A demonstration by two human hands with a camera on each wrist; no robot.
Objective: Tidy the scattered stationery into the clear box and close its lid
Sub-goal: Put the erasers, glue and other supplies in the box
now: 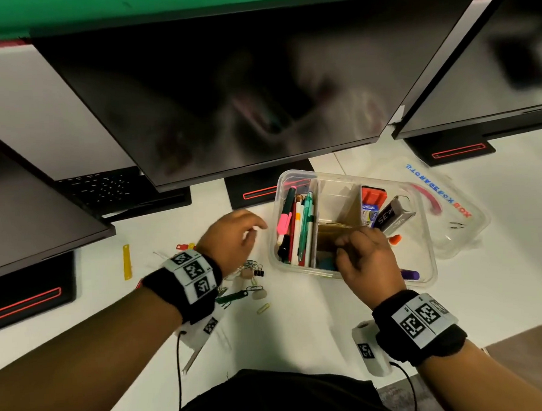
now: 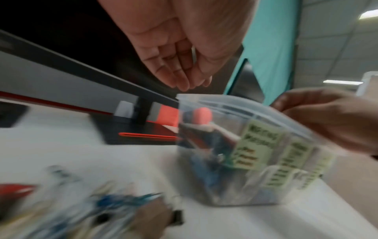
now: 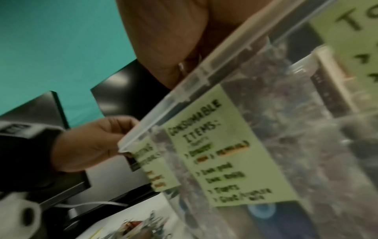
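The clear box (image 1: pixel 277 189) stands open on the white desk, with green labels on its front wall (image 3: pixel 235 153). Pens and markers (image 1: pixel 296 229) fill its left compartment; a black staple box (image 1: pixel 392 214) lies at the back right. My right hand (image 1: pixel 348 243) reaches into the near middle compartment beside a tan item (image 1: pixel 329 232), fingers curled down with the tips hidden. My left hand (image 1: pixel 254 233) hovers just left of the box, fingers relaxed and empty (image 2: pixel 184 80). Several scattered clips (image 1: pixel 251 269) lie under its wrist. The clear lid (image 1: pixel 458 214) lies to the right of the box.
A yellow strip (image 1: pixel 127 261), a green clip (image 1: pixel 232 297) and a yellow paper clip (image 1: pixel 263 308) lie on the desk at the left. Dark monitors (image 1: pixel 226 91) overhang the back, with their bases (image 1: pixel 253 193) right behind the box. The desk edge (image 1: pixel 478 345) runs at the lower right.
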